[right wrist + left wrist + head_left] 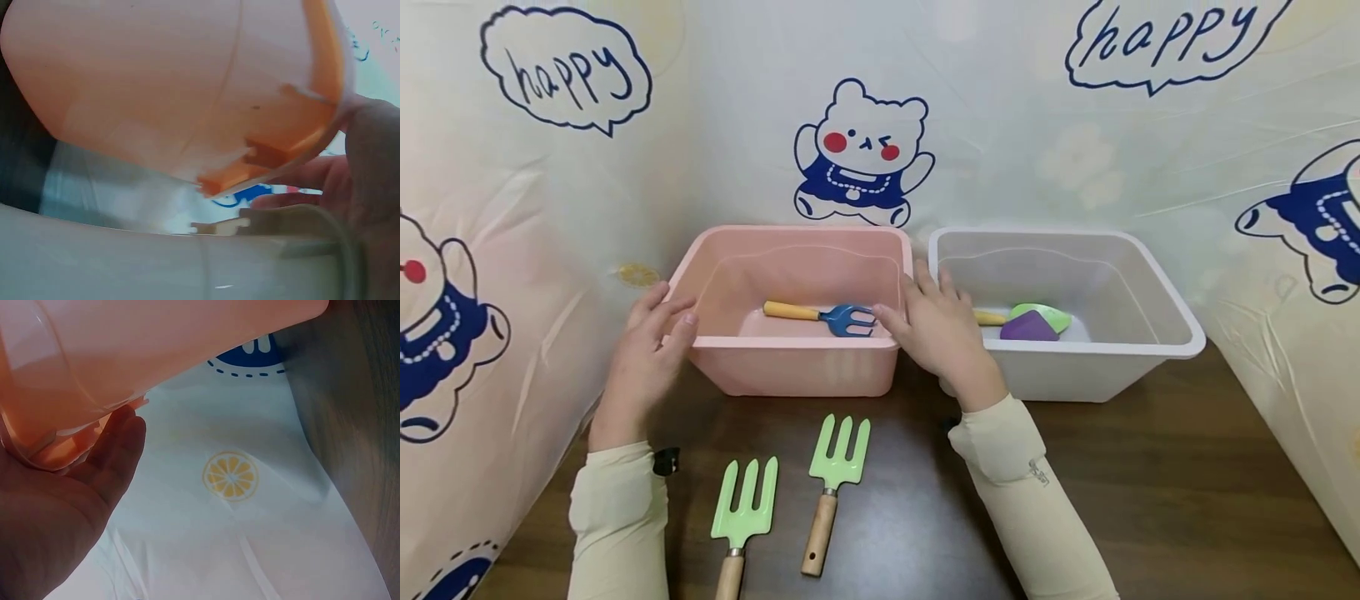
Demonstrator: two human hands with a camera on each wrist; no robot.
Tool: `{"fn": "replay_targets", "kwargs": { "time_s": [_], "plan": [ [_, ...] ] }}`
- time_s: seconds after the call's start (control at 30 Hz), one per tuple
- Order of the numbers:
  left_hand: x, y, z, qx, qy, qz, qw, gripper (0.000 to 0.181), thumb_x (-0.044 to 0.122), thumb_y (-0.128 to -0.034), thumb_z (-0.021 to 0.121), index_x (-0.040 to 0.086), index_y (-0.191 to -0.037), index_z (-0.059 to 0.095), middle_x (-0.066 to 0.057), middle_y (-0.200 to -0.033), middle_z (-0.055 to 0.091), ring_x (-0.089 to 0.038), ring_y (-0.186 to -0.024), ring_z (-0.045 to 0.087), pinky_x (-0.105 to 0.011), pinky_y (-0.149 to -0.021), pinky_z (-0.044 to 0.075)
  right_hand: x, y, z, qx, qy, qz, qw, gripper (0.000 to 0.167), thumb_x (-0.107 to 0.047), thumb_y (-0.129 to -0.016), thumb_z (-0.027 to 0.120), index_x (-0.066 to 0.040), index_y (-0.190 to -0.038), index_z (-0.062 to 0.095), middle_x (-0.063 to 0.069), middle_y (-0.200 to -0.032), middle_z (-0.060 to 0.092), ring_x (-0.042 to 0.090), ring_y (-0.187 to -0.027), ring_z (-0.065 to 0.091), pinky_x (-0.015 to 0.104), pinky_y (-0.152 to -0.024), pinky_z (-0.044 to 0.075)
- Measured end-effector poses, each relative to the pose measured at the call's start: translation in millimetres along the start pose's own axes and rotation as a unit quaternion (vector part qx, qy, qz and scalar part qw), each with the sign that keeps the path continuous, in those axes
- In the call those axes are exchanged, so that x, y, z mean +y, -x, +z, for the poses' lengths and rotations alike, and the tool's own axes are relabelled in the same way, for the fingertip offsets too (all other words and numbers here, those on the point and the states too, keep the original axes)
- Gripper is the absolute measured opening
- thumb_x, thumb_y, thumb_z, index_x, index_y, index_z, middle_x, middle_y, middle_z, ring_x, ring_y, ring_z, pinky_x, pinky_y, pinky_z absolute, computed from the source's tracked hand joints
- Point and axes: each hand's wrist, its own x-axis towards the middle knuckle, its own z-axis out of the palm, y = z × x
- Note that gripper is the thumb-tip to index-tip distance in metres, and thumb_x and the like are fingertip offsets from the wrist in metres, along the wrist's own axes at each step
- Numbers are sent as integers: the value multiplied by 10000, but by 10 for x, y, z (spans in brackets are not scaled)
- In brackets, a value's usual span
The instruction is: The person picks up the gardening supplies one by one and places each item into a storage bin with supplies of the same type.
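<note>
A pink plastic bin (797, 367) stands on the dark wooden table. My left hand (651, 350) is at its left rim, with fingers under the rim's outer edge in the left wrist view. My right hand (943, 329) grips the right rim, thumb over the inner side and fingers in the gap beside the white bin (1060, 375). Inside the pink bin lies a small blue hand fork (847, 320) with a yellow handle. The white bin holds a purple tool head (1032, 326), a green tool head (1051, 314) and a yellow handle (990, 318), partly hidden.
Two light green hand forks with wooden handles lie in front of the bins: one fork (840, 458) near the middle, another fork (747, 504) nearer the left sleeve. A printed cloth (1000, 150) with bears and "happy" bubbles rises behind and along both sides.
</note>
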Motion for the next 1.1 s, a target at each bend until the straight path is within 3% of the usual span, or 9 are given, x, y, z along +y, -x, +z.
{"fn": "replay_targets", "kwargs": {
  "time_s": [0.07,0.2,0.37,0.47,0.53,0.63,0.77,0.87,1.1],
  "plan": [
    [-14,-3,1,-19,102,69,9999,484,343,-1071,483,12,-1418,548,-104,-1652,204,-477,-1436,274,-717,-1033,319,-21,53,28,38,293,-145,9995,794,-644,-1010,399,-78,-1566,363,170,-1618,290,403,-1515,87,636,-1170,114],
    [-32,-11,-25,-42,311,125,9994,477,334,-1067,492,9,-1410,556,-88,-1653,198,-452,-1451,250,-711,-1049,304,-67,127,76,103,712,-379,9967,883,-698,-994,346,-9,-1547,364,188,-1599,318,366,-1526,51,623,-1180,66],
    [-45,7,-17,-62,243,138,9996,466,320,-1063,504,2,-1397,570,-104,-1644,221,-450,-1447,260,-715,-1033,320,-80,183,97,-147,653,-155,9976,969,-741,-967,336,3,-1581,248,197,-1636,209,425,-1507,98,571,-1194,132],
    [-25,9,34,-99,161,206,9996,458,313,-1061,509,-3,-1386,578,-128,-1633,241,-462,-1438,274,-718,-1019,334,-48,223,82,-270,589,38,9979,986,-745,-960,358,6,-1584,224,209,-1634,198,477,-1462,226,554,-1166,252],
    [-4,3,68,-114,114,232,9996,457,317,-1060,509,2,-1383,581,-128,-1630,249,-472,-1425,295,-715,-1018,337,-20,250,72,-277,590,75,9978,987,-743,-959,370,11,-1580,228,218,-1625,218,481,-1397,367,537,-1101,375],
    [27,-9,101,-118,61,256,9996,461,326,-1059,507,6,-1382,583,-123,-1629,256,-489,-1399,330,-714,-1020,337,18,284,57,-232,572,62,9981,989,-737,-958,384,23,-1574,235,225,-1615,237,439,-1170,605,451,-851,551],
    [65,-28,117,-153,85,224,9996,474,340,-1058,503,8,-1388,580,-108,-1635,246,-490,-1392,342,-707,-1033,332,49,310,50,-98,609,2,9981,969,-723,-967,395,24,-1569,255,218,-1612,253,332,-742,682,343,-494,476],
    [91,-55,117,-153,119,188,9996,479,350,-1057,501,8,-1382,583,-104,-1636,243,-474,-1404,333,-700,-1042,332,61,298,49,28,721,-9,9974,955,-719,-972,389,14,-1571,266,210,-1611,270,284,-611,621,323,-423,411],
    [131,-79,84,-158,-61,40,9998,510,391,-1057,486,13,-1386,578,-87,-1649,227,-475,-1414,322,-688,-1071,304,69,251,57,152,834,-40,9964,939,-719,-974,381,-5,-1576,281,198,-1609,288,272,-576,594,331,-410,397]
  ]
}}
